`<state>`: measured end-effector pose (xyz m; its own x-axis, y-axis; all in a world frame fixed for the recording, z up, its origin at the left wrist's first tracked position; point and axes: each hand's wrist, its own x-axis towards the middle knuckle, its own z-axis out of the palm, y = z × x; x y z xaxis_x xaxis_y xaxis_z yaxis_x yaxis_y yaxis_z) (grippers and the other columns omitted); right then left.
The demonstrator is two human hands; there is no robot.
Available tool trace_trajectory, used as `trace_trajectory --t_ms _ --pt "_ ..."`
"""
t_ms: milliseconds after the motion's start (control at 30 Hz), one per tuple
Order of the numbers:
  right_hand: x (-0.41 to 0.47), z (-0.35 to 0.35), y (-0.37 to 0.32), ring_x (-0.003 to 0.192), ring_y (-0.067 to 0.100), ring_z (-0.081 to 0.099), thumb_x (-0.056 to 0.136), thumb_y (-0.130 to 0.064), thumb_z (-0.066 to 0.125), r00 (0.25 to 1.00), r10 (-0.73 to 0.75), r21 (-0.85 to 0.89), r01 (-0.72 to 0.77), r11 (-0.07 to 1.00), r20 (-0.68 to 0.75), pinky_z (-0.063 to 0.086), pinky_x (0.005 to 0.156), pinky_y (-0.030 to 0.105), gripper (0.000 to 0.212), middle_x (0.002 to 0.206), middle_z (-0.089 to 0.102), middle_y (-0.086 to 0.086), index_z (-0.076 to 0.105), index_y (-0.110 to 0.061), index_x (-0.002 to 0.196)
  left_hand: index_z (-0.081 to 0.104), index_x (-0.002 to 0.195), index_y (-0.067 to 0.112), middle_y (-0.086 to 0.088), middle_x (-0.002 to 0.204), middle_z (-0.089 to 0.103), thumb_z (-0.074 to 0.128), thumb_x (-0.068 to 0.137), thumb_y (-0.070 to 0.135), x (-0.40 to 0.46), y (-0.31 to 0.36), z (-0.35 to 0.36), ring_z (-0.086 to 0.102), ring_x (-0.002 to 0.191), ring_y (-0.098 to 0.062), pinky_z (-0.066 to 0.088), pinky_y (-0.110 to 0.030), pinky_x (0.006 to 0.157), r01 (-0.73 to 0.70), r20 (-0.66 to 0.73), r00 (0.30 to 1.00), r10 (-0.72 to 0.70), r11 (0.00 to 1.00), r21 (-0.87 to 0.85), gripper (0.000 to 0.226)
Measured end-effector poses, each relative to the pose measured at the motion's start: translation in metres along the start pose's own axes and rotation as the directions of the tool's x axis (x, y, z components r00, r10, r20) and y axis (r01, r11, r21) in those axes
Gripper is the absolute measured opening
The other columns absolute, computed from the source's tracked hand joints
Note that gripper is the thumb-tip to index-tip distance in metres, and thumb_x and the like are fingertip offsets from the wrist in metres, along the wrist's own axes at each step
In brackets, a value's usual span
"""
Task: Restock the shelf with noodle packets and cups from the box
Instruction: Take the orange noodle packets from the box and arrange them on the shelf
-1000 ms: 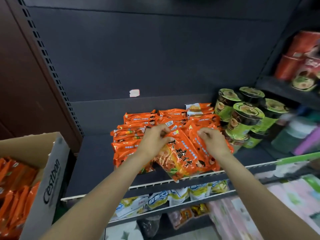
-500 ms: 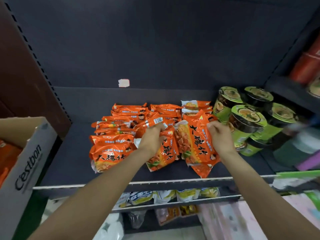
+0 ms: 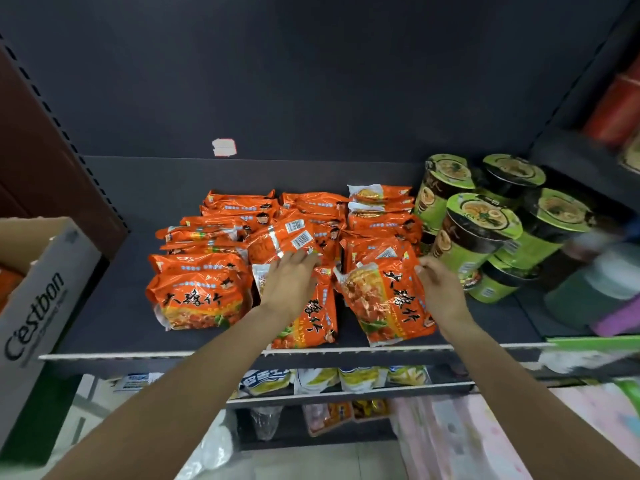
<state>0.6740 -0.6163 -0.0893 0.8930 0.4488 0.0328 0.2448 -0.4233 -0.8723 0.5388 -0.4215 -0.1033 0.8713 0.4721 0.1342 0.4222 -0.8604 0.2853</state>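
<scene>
Head view: orange noodle packets stacked flat in rows mid-shelf, front ones face-up, likely for label display; green noodle cups stacked just right, Cestbon box at left edge. Left hand flat, fingers spread, pressing front middle packet; right hand loosely curled, fingertips touching right packet edge, clamped on nothing.
</scene>
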Motion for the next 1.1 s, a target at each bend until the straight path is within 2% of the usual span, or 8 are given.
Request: trace_trajectory --t_ms 67,133,333,467,567,633,967,1100 --pt "0.002 0.006 0.013 0.061 0.014 0.044 0.099 -0.014 0.042 0.999 0.004 -0.044 -0.006 0.999 -0.034 0.036 0.062 0.030 0.020 0.072 0.055 -0.001 0.057 -0.019 0.086 0.045 0.133 0.023 0.001 0.132 0.050 0.046 0.096 0.025 -0.004 0.004 0.000 0.039 0.124 -0.021 0.031 -0.036 0.103 0.001 -0.003 1.000 -0.001 1.000 -0.010 0.037" --pt "0.004 0.011 0.020 0.060 0.012 0.041 0.099 -0.012 0.041 0.998 -0.011 -0.055 0.008 0.998 -0.069 0.034 0.061 0.028 0.018 0.071 0.051 -0.002 0.055 -0.014 0.088 0.040 0.137 0.022 0.000 0.135 0.048 0.044 0.095 0.027 -0.007 0.011 -0.002 0.038 0.126 -0.021 0.029 -0.037 0.105 -0.001 0.001 1.000 0.001 1.000 -0.031 0.042" --pt "0.006 0.016 0.026 0.103 0.026 0.054 0.098 -0.008 0.041 0.999 -0.050 -0.310 0.047 0.950 -0.004 0.041 0.089 0.036 0.030 0.115 0.057 0.015 0.055 -0.010 0.124 0.016 0.149 0.024 -0.003 0.150 0.030 0.055 0.086 0.051 -0.008 0.040 0.008 0.024 0.139 -0.021 0.023 -0.040 0.113 -0.131 0.231 0.963 0.136 0.991 -0.035 0.078" --pt "-0.014 0.006 0.019 0.124 0.022 0.043 0.091 -0.021 0.058 0.974 -0.177 -0.400 0.221 0.889 0.144 0.037 0.098 0.040 0.071 0.135 0.039 0.008 0.017 -0.028 0.148 0.023 0.146 0.025 -0.001 0.144 0.038 0.063 0.082 0.051 -0.002 0.049 0.020 0.026 0.135 -0.023 0.023 -0.037 0.108 -0.139 0.158 0.979 0.129 0.989 0.056 0.079" --pt "-0.024 0.001 0.027 0.116 0.022 0.047 0.081 -0.012 0.071 0.933 -0.185 -0.559 0.336 0.758 0.310 0.048 0.085 0.039 0.114 0.132 0.031 0.004 -0.018 -0.053 0.139 0.027 0.143 0.025 -0.002 0.140 0.041 0.064 0.082 0.047 0.000 0.054 0.025 0.029 0.132 -0.025 0.025 -0.039 0.107 -0.127 0.123 0.986 0.112 0.984 0.124 0.074" --pt "-0.024 0.003 0.035 0.109 0.022 0.050 0.078 -0.006 0.073 0.940 -0.158 -0.610 0.317 0.726 0.301 0.052 0.078 0.036 0.125 0.124 0.033 0.004 -0.028 -0.057 0.131 0.029 0.142 0.025 -0.004 0.138 0.042 0.065 0.082 0.045 0.002 0.059 0.027 0.030 0.130 -0.027 0.027 -0.042 0.107 -0.113 0.112 0.989 0.097 0.982 0.150 0.072" --pt "-0.026 0.004 0.047 0.125 0.029 0.045 0.076 -0.010 0.076 0.980 -0.029 -0.669 0.154 0.727 0.195 0.052 0.087 0.039 0.107 0.131 0.036 0.010 -0.001 -0.028 0.147 0.030 0.141 0.029 -0.004 0.137 0.042 0.062 0.081 0.052 0.002 0.069 0.026 0.033 0.128 -0.028 0.029 -0.045 0.105 -0.090 0.122 0.990 0.073 0.986 0.144 0.072" --pt "-0.031 0.003 0.032 0.127 0.032 0.037 0.072 -0.026 0.080 0.970 -0.180 -0.768 0.238 0.595 0.162 0.043 0.102 0.043 0.094 0.138 0.029 0.017 0.021 -0.013 0.144 0.034 0.140 0.030 0.000 0.141 0.040 0.060 0.084 0.049 -0.006 0.063 0.013 0.033 0.131 -0.023 0.028 -0.041 0.106 -0.085 0.101 0.992 0.077 0.994 0.074 0.064"
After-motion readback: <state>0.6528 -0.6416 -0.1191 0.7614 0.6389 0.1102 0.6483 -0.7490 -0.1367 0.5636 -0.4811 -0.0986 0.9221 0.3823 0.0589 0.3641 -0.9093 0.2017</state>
